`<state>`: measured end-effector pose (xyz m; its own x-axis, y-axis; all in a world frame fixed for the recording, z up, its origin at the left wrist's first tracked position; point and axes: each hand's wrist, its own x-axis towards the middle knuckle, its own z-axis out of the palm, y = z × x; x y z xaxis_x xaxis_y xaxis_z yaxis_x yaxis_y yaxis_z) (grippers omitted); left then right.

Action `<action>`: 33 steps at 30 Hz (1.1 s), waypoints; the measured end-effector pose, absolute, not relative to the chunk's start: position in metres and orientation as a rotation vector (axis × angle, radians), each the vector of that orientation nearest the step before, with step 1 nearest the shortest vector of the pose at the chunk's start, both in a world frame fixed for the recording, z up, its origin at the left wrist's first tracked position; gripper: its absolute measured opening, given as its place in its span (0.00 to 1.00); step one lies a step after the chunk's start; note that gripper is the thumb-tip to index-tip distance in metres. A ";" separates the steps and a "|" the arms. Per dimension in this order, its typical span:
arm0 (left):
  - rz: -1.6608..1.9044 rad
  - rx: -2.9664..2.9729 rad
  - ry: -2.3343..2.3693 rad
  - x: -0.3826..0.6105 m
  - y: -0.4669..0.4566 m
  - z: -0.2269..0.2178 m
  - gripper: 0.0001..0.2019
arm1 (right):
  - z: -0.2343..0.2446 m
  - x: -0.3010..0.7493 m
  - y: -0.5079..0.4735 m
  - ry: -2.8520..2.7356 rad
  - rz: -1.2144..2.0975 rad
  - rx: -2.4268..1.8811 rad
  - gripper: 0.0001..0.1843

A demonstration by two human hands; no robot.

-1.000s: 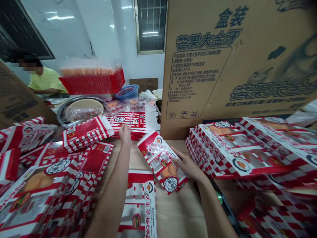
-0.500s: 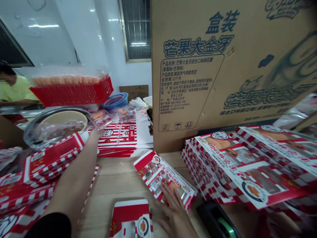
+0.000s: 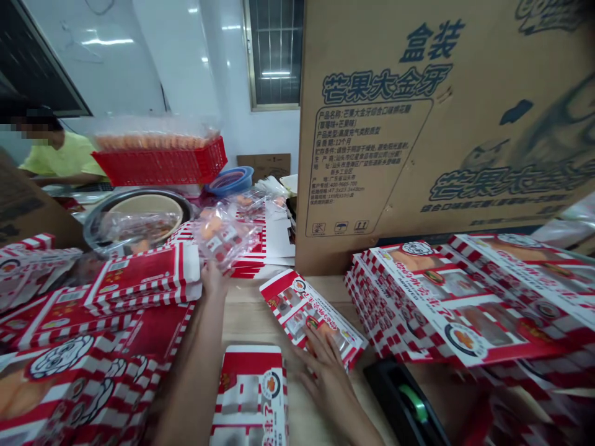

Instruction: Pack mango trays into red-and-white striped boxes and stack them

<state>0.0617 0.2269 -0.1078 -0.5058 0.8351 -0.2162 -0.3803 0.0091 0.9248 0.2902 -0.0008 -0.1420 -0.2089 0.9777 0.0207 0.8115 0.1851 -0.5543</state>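
Note:
My left hand [image 3: 214, 277] is closed on the lower edge of a clear plastic packet [image 3: 225, 238] with orange and reddish pieces inside. The packet is lifted over the striped cartons at the middle back. My right hand [image 3: 325, 365] lies with fingers spread on the near end of a red-and-white windowed box [image 3: 302, 310], which rests slanted on the table. Nearer to me, a second windowed box [image 3: 251, 393] stands between my arms, showing grey openings in its top. The left fingertips are partly hidden by the packet.
Filled boxes are stacked at the right [image 3: 418, 291], with a black tape dispenser [image 3: 404, 402] before them. A big carton [image 3: 362, 204] stands behind. Red boxes [image 3: 139, 275] pile up at the left, near a metal basin [image 3: 93, 223] and a red basket [image 3: 162, 166]. A person in yellow [image 3: 65, 155] sits beyond.
My left hand has drawn back and to the right, raising the packet off the cartons. My right hand stays on the slanted box. The view has shifted left.

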 end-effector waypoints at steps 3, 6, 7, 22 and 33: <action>1.585 0.546 1.415 0.064 0.194 -0.115 0.13 | -0.143 0.290 -0.002 -2.086 0.592 -1.660 0.28; 1.589 0.648 1.474 0.059 0.171 -0.103 0.07 | -0.145 0.290 -0.003 -2.050 0.579 -1.629 0.26; 1.610 0.699 1.488 0.055 0.162 -0.095 0.05 | -0.145 0.290 -0.003 -2.007 0.580 -1.607 0.24; 1.397 1.344 1.177 0.040 0.061 -0.017 0.11 | -0.022 0.324 -0.001 -1.297 1.270 -0.914 0.29; 1.653 1.348 1.282 0.076 0.046 -0.023 0.12 | -0.056 0.280 -0.023 -1.316 1.520 -1.144 0.15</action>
<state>0.0761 0.0456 -0.0226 -0.2676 0.9044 0.3325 0.0970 -0.3180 0.9431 0.2800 -0.0229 -0.0563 -0.2660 0.9557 -0.1258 -0.0123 -0.1339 -0.9909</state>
